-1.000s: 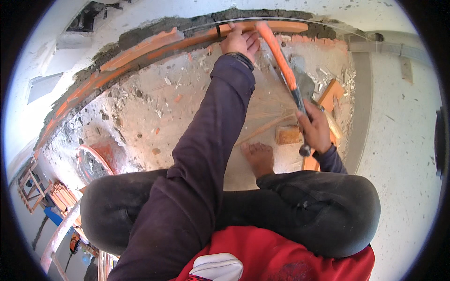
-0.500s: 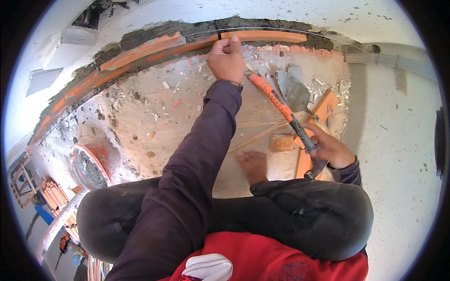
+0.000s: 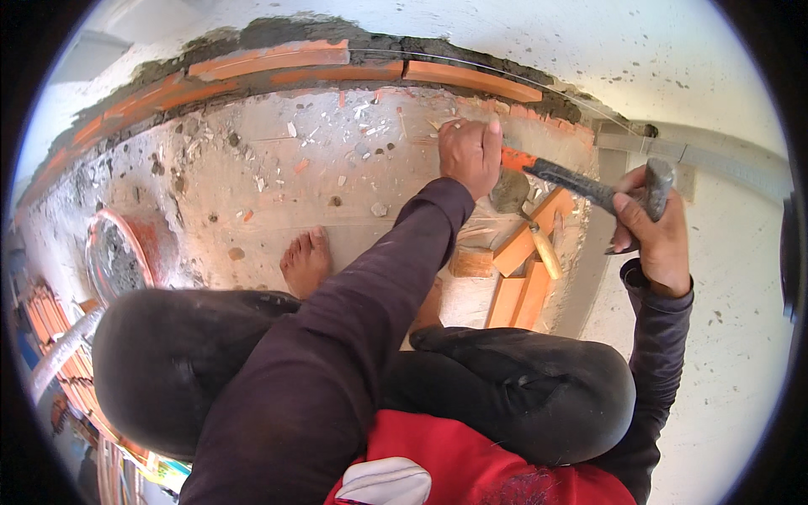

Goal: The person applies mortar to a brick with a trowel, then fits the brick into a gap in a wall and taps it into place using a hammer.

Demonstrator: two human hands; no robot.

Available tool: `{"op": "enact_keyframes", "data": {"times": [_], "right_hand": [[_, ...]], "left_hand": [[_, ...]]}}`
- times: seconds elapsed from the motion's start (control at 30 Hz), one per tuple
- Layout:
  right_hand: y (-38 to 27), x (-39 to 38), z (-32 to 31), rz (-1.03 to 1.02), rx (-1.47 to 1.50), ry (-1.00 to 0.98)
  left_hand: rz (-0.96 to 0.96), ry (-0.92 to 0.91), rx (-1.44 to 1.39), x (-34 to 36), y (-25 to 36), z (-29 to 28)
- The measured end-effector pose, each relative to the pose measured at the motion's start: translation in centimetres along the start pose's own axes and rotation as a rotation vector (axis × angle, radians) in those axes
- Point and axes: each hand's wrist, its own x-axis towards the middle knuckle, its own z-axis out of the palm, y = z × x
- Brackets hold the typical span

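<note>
"What's below us?"
"We see a dusty floor (image 3: 316, 181) strewn with pale chips (image 3: 292, 130)."
"And around us?"
"We face a brightly lit white wall (image 3: 539, 38); a speckled side wall (image 3: 724, 353) stands on our right."

Passable over the floor (image 3: 278, 189) left of the left hand (image 3: 471, 156), past chips (image 3: 291, 130), up to the bucket (image 3: 138, 245). Barred rightward by the hammer (image 3: 576, 182) reaching to the right hand (image 3: 661, 240), lower down by trowel (image 3: 545, 252), block (image 3: 471, 263) and bricks (image 3: 507, 300). Crossed near the wall (image 3: 581, 42) by string (image 3: 589, 108).
</note>
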Motion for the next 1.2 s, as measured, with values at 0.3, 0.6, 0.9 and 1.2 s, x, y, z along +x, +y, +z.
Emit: {"op": "enact_keyframes", "data": {"times": [0.3, 0.6, 0.9, 1.2], "right_hand": [[-13.5, 2.9, 3.4, -0.634, -0.851, -0.029], [-15.3, 6.8, 6.5, -0.593, -0.866, -0.077], [-16.2, 7.9, 9.2, -0.592, -0.863, -0.058], [-15.5, 9.1, 9.3, -0.534, -0.846, -0.039]], "left_hand": [[-0.79, 0.46, -1.376, 3.1, -6.7, 8.0], [-1.109, 0.412, -0.672, 6.8, -0.5, 11.0], [-1.197, 0.473, -0.643, 7.9, -1.0, 8.2], [-1.107, 0.346, -0.669, 7.8, -0.9, 7.7]]}}
